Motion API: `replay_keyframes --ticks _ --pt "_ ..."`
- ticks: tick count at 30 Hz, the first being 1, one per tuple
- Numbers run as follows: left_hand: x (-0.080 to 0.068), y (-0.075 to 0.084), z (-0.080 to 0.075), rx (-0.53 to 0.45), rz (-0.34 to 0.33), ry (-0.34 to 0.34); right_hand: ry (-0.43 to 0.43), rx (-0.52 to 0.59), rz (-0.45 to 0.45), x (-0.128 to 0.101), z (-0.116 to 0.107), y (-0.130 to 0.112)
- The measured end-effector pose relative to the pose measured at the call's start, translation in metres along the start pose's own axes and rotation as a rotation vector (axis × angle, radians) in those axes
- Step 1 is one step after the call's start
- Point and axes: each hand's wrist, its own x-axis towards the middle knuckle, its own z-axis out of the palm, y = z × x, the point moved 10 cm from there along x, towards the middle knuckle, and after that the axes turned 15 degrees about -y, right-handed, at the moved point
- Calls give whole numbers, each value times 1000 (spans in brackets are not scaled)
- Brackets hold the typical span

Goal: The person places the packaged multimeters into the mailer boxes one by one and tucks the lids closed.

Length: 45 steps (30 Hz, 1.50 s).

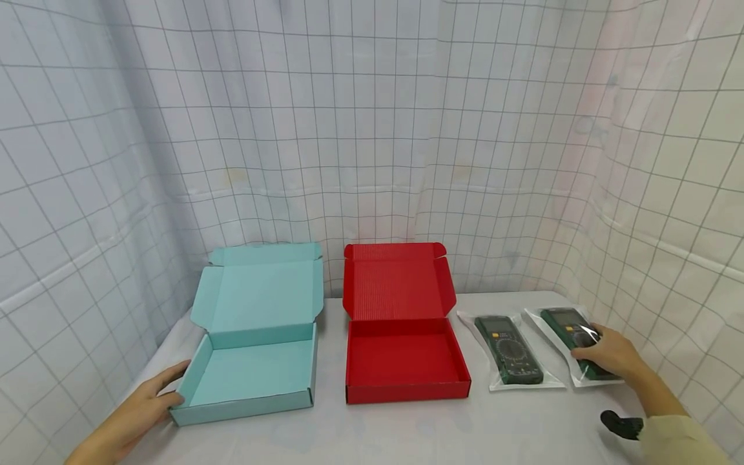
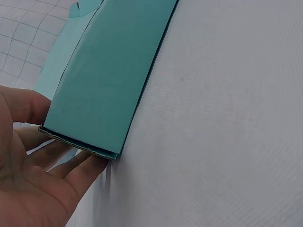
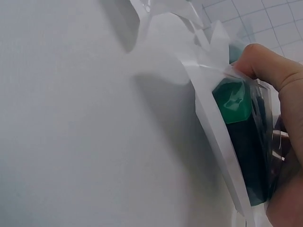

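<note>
Bagged multimeter [image 1: 581, 345] under right hand [image 1: 607, 354], fingers curled around it

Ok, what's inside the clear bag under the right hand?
A dark green multimeter lies inside the clear bag. The right hand grips its near end, so the head view hides that part; the right wrist view shows a green corner through the plastic.

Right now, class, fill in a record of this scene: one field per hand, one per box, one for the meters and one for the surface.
left hand: fingers straight, touching the near left corner of the teal box
right hand: grips the right bagged meter
teal box: open, empty
red box: open, empty
left bagged meter: lies flat, untouched
table: white cloth
</note>
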Motion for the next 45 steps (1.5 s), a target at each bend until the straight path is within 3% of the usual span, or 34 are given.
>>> replay_keyframes --ticks 10,24,45 --pt "2 -2 0 -18 -18 1 -19 34 -28 0 -6 -18" --pt "2 -1 0 -13 -15 2 -5 15 -179 2 -19 -61" --pt "4 -4 -5 -24 -7 -20 -25 -13 -414 -1 -5 -159"
